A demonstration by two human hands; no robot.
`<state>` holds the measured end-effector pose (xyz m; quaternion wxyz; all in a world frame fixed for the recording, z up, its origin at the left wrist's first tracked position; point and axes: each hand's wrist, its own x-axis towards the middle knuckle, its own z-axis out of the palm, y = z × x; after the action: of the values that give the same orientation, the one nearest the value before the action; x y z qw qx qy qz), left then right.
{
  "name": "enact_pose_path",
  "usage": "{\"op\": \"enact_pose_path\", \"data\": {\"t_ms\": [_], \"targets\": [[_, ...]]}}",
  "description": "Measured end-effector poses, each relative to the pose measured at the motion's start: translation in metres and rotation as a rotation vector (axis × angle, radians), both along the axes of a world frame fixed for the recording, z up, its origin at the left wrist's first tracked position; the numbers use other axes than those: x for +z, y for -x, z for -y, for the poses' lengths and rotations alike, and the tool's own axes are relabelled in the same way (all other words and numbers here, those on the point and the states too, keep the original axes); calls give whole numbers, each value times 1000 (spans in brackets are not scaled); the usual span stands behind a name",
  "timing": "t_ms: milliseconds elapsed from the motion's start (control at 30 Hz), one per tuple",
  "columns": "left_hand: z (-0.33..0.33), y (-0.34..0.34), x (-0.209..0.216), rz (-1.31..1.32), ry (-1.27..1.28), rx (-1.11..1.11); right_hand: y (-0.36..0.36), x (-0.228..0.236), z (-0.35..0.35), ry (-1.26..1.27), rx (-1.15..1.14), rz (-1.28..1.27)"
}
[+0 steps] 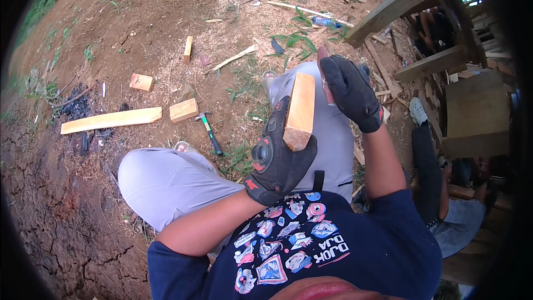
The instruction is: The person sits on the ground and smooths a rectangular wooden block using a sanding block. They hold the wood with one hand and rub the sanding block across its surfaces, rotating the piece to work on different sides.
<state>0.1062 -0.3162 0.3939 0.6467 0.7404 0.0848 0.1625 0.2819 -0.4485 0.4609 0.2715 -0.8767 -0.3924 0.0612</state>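
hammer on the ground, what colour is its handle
The handle is green and black, head view.

The person's 2 arms reach forward from the lower edge, bent at the elbows. The left forearm (208, 219) slants up and rightward to the left wrist (261, 190); the left hand (275, 161), in a dark glove, is in front of the torso, its fingers (281, 112) curled in a grip. The right forearm (384, 161) rises more steeply, leaning slightly left, to the right wrist (375, 128). The right hand (352, 94), gloved alike, is farther forward, also closed in a grip, just beside the left.
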Motion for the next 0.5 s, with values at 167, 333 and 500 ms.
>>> {"op": "enact_pose_path", "data": {"t_ms": [167, 333, 500], "targets": [[0, -2, 1, 25, -31, -15, 2, -38, 0, -26, 248, 604], [1, -7, -1, 59, 149, -10, 12, -27, -7, 49, 235, 337], [-7, -6, 17, -1, 123, -71, 4, -32, -6, 19, 302, 555]]}}
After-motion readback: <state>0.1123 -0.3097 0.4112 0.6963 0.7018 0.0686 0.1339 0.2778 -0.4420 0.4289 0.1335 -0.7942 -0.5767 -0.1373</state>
